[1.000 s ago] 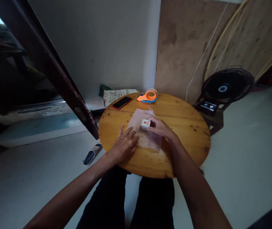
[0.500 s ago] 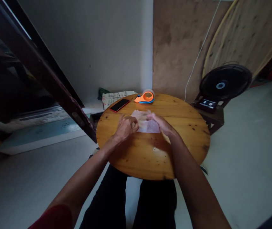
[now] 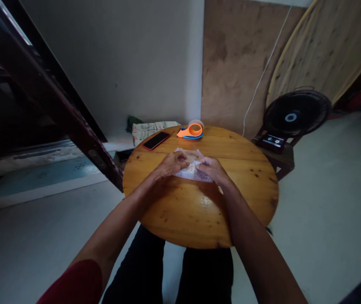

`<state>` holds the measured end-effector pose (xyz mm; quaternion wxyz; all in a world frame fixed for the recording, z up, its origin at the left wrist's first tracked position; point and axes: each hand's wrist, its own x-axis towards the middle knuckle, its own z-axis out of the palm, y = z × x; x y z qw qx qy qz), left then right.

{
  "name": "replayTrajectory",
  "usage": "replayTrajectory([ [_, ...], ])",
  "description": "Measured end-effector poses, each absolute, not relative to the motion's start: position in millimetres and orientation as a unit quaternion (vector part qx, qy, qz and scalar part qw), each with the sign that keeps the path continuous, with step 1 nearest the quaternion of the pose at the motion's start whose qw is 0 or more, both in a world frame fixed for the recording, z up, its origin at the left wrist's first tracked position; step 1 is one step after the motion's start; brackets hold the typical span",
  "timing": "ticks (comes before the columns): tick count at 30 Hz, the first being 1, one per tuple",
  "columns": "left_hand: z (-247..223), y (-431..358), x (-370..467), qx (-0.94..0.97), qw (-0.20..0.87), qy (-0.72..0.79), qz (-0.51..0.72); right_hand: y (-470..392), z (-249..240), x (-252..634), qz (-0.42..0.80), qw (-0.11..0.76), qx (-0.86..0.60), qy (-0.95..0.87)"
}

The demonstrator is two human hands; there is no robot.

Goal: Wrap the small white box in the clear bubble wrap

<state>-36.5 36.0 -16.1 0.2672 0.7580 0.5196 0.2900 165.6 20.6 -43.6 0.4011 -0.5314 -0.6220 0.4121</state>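
A crinkled, see-through piece of bubble wrap point(image 3: 190, 173) lies on the round wooden table point(image 3: 180, 211) in front of me. Whatever may be inside it is too blurred to make out. My left hand point(image 3: 173, 163) is over its left side, fingers curled and pinching the plastic. From the right, my right hand point(image 3: 212, 169) grips the wrap between thumb and fingers near its middle. Beyond the hands, an orange and blue tape dispenser point(image 3: 190, 130) with a roll of clear tape stands at the table's far edge.
A phone with a red edge point(image 3: 156, 140) lies at the table's far left, beside a printed sack point(image 3: 151, 130). To the right, a black fan point(image 3: 291, 117) rests on a low wooden stand point(image 3: 284, 158). A dark door frame point(image 3: 72, 118) rises on the left.
My right hand has gone from lying flatter on the bubble wrap to pinching it nearer the middle. My left fingers have shifted slightly inward. The view has moved a little.
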Motion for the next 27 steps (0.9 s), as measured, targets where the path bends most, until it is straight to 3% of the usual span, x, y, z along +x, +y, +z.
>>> replayTrajectory([
  [6, -26, 35, -33, 0.704, 0.401, 0.487, 0.327, 14, -35, 163, 0.424, 0.4, -0.538, -0.609],
  [10, -28, 31, -29, 0.666, 0.433, 0.498, 0.347, 10, -31, 164, 0.476, 0.395, -0.515, -0.594],
  [20, -21, -13, -32, 0.618, 0.476, 0.527, 0.337, 2, -18, 176, 0.519, 0.271, -0.451, -0.673],
  [27, -13, -10, -32, 0.615, 0.473, 0.547, 0.315, 5, -19, 170, 0.42, 0.366, -0.429, -0.711],
])
